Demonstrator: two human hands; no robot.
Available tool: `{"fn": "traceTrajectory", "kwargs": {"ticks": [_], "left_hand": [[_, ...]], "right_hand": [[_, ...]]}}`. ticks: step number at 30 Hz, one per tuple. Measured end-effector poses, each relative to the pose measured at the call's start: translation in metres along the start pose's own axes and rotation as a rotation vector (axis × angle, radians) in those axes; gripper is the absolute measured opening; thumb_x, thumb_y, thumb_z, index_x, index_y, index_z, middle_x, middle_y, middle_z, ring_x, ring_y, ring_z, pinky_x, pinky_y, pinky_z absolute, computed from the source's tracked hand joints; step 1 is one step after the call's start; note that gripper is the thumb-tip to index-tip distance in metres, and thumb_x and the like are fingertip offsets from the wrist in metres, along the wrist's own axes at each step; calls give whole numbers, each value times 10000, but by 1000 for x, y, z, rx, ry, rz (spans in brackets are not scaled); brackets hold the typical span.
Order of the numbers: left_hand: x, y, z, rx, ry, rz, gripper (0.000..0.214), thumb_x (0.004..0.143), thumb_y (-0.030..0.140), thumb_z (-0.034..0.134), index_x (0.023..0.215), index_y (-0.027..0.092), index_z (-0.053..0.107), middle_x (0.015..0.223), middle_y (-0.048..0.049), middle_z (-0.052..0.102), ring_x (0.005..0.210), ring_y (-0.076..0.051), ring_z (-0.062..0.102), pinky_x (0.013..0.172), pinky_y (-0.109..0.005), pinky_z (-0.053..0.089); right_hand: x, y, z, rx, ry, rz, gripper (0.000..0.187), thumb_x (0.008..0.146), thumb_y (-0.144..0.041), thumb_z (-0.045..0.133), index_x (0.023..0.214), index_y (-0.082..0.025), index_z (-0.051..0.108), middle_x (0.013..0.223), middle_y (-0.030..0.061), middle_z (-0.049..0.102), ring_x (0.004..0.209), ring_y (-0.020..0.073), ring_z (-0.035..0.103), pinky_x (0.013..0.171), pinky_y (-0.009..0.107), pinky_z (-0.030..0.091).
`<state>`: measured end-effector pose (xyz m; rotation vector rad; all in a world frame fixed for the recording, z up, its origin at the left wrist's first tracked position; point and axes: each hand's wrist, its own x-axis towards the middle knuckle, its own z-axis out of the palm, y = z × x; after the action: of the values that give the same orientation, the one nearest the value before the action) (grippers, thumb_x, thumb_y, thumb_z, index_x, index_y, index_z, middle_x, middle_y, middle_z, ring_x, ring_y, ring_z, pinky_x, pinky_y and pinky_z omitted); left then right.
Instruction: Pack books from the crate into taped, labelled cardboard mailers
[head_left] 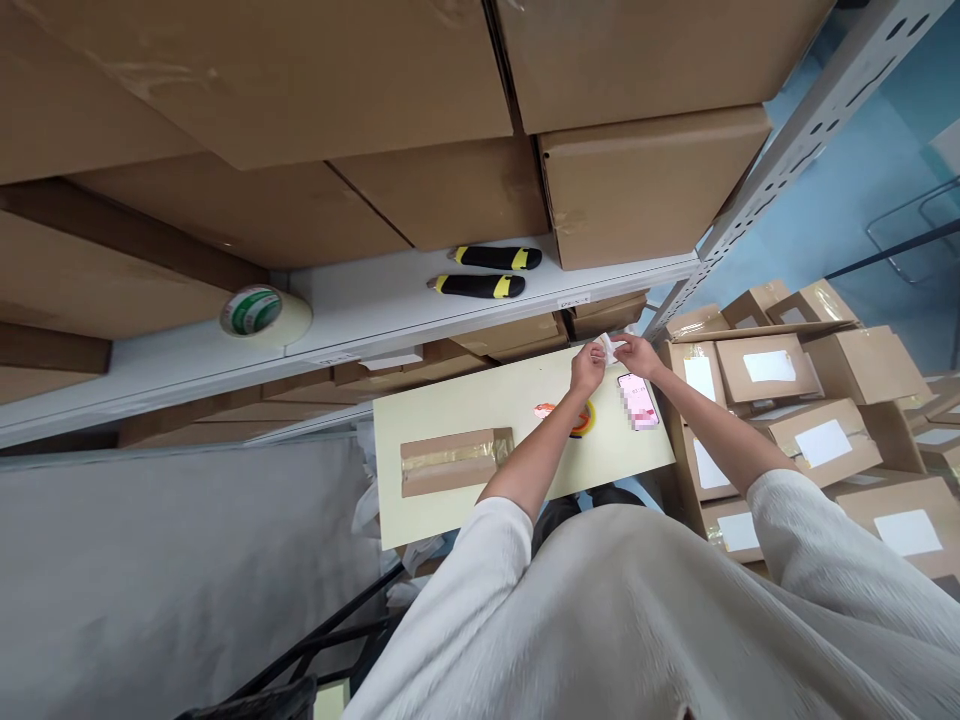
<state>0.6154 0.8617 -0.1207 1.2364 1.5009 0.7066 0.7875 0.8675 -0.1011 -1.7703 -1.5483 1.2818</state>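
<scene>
A small white slip (610, 348) is pinched in the fingers of the left hand (589, 368) and right hand (634, 354), both nearly closed, above a pale surface (480, 400) bearing a taped carton (450, 462) and a phone (638, 401), with stacked cartons (862, 365) alongside.

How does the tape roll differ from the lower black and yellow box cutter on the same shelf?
The tape roll is round and bulky, while the box cutter is long and narrow. The roll is pale cream with green print at its centre; the cutter is black with yellow bands. In the head view, the roll sits further left than the cutter. Both rest on the white shelf.
</scene>
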Motion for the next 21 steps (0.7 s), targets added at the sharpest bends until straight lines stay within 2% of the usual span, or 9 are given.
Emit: {"fn": "traceTrajectory", "kwargs": {"ticks": [5, 11, 17, 21], "left_hand": [[2, 0, 1, -25, 26, 14, 263, 844, 80, 743, 1059, 226, 707, 1031, -39, 778, 922, -179, 738, 937, -341, 593], [3, -1, 3, -134, 57, -23, 309, 775, 3, 761, 968, 230, 681, 884, 9, 731, 786, -151, 702, 856, -309, 569], [5, -4, 2, -216, 70, -29, 321, 759, -50, 683, 923, 225, 677, 820, 10, 710, 816, -149, 701, 860, -282, 539], [5, -7, -1, -183, 87, -14, 329, 766, -57, 640, 930, 227, 666, 837, 9, 712, 823, -154, 690, 836, -276, 525]], "right_hand": [[-1, -1, 2, 28, -24, -14, 513, 802, -281, 640, 1288, -148, 737, 732, -4, 736, 577, 144, 523, 556, 253, 440], [0, -1, 2, 44, -35, -73, 459, 788, -269, 644, 1218, -148, 747, 688, -2, 714, 615, 164, 550, 595, 274, 465], [1, 2, 3, 51, -38, -59, 465, 791, -290, 599, 1213, -154, 740, 686, -1, 693, 601, 174, 536, 592, 295, 449], [2, 6, 3, -23, 4, -49, 428, 812, -249, 577, 1216, -179, 700, 766, 20, 739, 687, 213, 621, 694, 327, 499]]}}
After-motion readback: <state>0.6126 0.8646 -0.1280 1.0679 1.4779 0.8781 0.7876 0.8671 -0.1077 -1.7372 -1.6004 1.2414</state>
